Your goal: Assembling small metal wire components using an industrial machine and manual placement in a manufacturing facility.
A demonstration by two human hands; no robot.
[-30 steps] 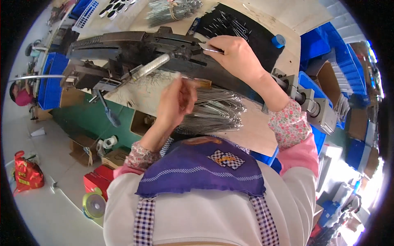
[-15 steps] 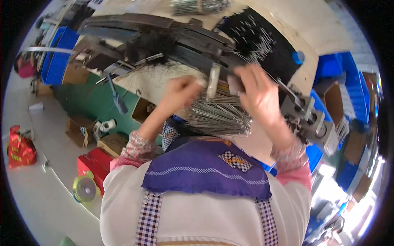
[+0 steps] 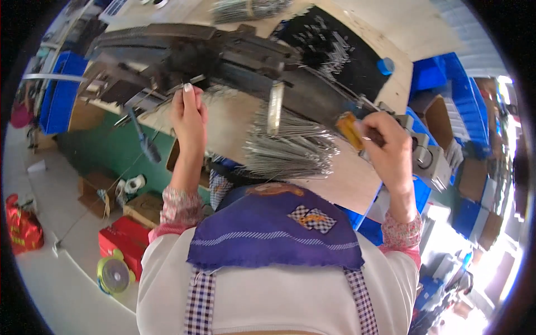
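My left hand (image 3: 191, 114) is raised beside the long dark metal machine (image 3: 251, 64), thumb and fingers pressed together. Something white covers one fingertip; what the pinch holds, if anything, is too small to make out. On the right, my right hand (image 3: 389, 146) is closed around a yellow and brown block-like thing (image 3: 350, 131) at the machine's right end. Its kind is not clear. Between my hands, a pile of thin metal wires (image 3: 293, 148) lies on the table at its near edge. A pale upright strip (image 3: 274, 108) stands at the machine's front, above the wires.
Small metal pieces lie scattered on a black mat (image 3: 335, 50) behind the machine. Near it stands a blue cap (image 3: 385, 66). Another wire bundle (image 3: 248, 10) lies at the back. Blue bins (image 3: 455, 106) and metal blocks (image 3: 430, 162) are at the right.
My left hand has moved left, away from the wires to the machine's left part. My right hand has moved right and nearer to me with the block-like thing. The view has shifted slightly.
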